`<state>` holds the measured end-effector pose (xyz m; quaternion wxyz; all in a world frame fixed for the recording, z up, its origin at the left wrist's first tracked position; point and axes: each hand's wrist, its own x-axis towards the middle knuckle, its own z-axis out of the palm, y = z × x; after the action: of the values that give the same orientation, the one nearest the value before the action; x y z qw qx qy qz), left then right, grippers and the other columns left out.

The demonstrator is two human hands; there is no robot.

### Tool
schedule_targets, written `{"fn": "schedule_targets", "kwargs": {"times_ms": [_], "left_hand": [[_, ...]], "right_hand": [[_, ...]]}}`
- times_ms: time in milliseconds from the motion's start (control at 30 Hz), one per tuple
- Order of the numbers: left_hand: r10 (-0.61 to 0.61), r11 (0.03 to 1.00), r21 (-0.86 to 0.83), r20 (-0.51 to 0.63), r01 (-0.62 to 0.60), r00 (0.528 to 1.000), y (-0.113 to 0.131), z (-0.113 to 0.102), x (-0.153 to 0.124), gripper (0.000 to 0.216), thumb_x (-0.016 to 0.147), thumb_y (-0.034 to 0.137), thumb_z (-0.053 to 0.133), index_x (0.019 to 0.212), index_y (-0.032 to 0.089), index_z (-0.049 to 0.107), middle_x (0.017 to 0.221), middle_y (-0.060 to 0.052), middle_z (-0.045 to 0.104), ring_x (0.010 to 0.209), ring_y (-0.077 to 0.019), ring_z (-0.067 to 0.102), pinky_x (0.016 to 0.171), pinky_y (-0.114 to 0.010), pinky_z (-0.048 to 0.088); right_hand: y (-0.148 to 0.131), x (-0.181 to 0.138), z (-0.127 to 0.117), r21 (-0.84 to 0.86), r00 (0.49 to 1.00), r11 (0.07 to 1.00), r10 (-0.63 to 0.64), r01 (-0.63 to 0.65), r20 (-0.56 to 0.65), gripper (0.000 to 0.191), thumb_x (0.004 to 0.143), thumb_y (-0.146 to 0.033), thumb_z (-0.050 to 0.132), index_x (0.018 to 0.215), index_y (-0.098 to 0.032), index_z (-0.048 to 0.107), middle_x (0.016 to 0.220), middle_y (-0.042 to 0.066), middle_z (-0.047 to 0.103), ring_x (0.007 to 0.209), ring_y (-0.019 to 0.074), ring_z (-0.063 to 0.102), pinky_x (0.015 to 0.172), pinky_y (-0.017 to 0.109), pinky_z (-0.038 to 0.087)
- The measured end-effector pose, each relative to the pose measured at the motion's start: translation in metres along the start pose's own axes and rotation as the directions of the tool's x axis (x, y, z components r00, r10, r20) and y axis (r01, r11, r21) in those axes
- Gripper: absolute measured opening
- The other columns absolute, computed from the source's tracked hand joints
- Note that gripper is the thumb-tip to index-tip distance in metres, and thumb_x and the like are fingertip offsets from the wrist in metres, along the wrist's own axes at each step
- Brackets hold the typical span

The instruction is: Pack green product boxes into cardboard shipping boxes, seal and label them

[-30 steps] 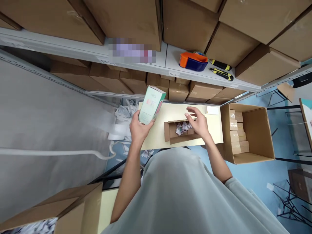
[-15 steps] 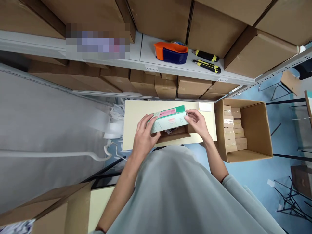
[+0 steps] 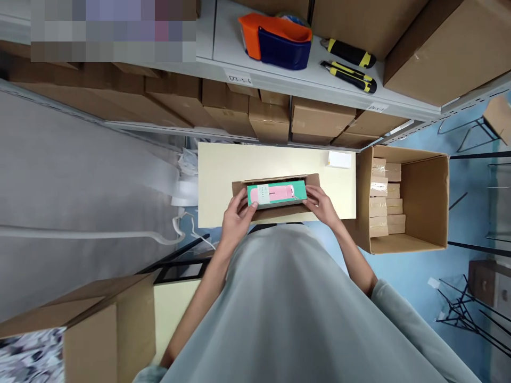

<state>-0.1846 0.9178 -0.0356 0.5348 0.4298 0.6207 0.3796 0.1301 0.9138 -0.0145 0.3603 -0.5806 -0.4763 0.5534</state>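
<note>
A green product box (image 3: 276, 192) with a pink item pictured on it lies flat inside a small open cardboard box (image 3: 279, 213) on the pale yellow table (image 3: 239, 165). My left hand (image 3: 238, 219) grips the green box's left end, fingers curled around it. At the right end my right hand (image 3: 324, 206) holds the green box with curled fingers, resting over the carton's edge.
A large open carton (image 3: 427, 202) with stacked small brown packages stands right of the table. A white pad (image 3: 339, 159) lies at the table's far right. On the shelf above are an orange-blue tape dispenser (image 3: 275, 36) and two yellow-black cutters (image 3: 349, 64). Another carton (image 3: 99, 324) sits near left.
The green box went from my raised left hand to both hands, then down flat into the small cardboard box. The view has shifted closer to the table.
</note>
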Motion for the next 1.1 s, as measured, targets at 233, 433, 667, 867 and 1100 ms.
{"fn": "schedule_targets", "kwargs": {"times_ms": [233,433,667,867,1100], "left_hand": [[-0.071,0.995,0.068,0.061,0.067,0.996,-0.035,0.018,0.036,0.069,0.095,0.028,0.073,0.162,0.019,0.056,0.165,-0.017,0.062,0.147,-0.0315,0.066,0.131,-0.055,0.048],[-0.197,0.952,0.263,0.134,0.157,0.971,-0.051,0.028,0.064,0.067,0.091,0.023,0.066,0.158,0.015,0.06,0.158,-0.017,0.068,0.146,-0.0326,0.066,0.133,-0.053,0.045],[-0.282,0.896,0.403,0.189,0.188,0.941,-0.039,0.039,0.066,0.065,0.089,0.024,0.071,0.153,0.02,0.064,0.151,-0.016,0.073,0.146,-0.036,0.066,0.13,-0.052,0.046],[-0.21,0.944,0.289,0.162,0.157,0.964,-0.015,0.021,0.042,0.057,0.095,0.026,0.063,0.152,0.015,0.063,0.155,-0.018,0.07,0.137,-0.0293,0.072,0.125,-0.048,0.053],[0.147,0.902,0.426,-0.148,-0.072,0.978,0.003,-0.033,0.004,0.055,0.095,0.039,0.07,0.147,0.021,0.066,0.15,-0.016,0.069,0.137,-0.0307,0.07,0.119,-0.047,0.057]], "right_hand": [[-0.002,0.021,0.018,-0.636,0.989,0.765,0.145,-0.102,0.016,0.033,0.104,-0.019,0.06,0.132,-0.02,0.076,0.123,0.012,0.078,0.111,0.0288,0.075,0.107,0.043,0.062],[-0.019,0.043,0.045,-0.882,0.92,0.419,0.391,-0.215,-0.039,0.04,0.11,-0.015,0.053,0.146,-0.002,0.064,0.132,0.031,0.077,0.123,0.0384,0.077,0.106,0.045,0.056],[-0.012,0.05,0.069,-0.88,0.858,0.415,0.513,-0.232,0.016,0.064,0.109,-0.016,0.05,0.169,0.004,0.038,0.164,0.038,0.055,0.15,0.0382,0.063,0.121,0.045,0.05],[-0.017,0.03,0.042,-0.774,0.974,0.626,0.22,-0.099,0.054,0.053,0.111,-0.023,0.05,0.162,-0.009,0.056,0.17,0.025,0.054,0.154,0.0341,0.058,0.128,0.046,0.047],[-0.006,0.008,-0.022,-0.554,0.922,0.827,-0.142,-0.09,-0.361,0.04,0.103,-0.042,0.065,0.135,-0.018,0.071,0.14,0.02,0.071,0.124,0.0346,0.07,0.112,0.052,0.058]]}}
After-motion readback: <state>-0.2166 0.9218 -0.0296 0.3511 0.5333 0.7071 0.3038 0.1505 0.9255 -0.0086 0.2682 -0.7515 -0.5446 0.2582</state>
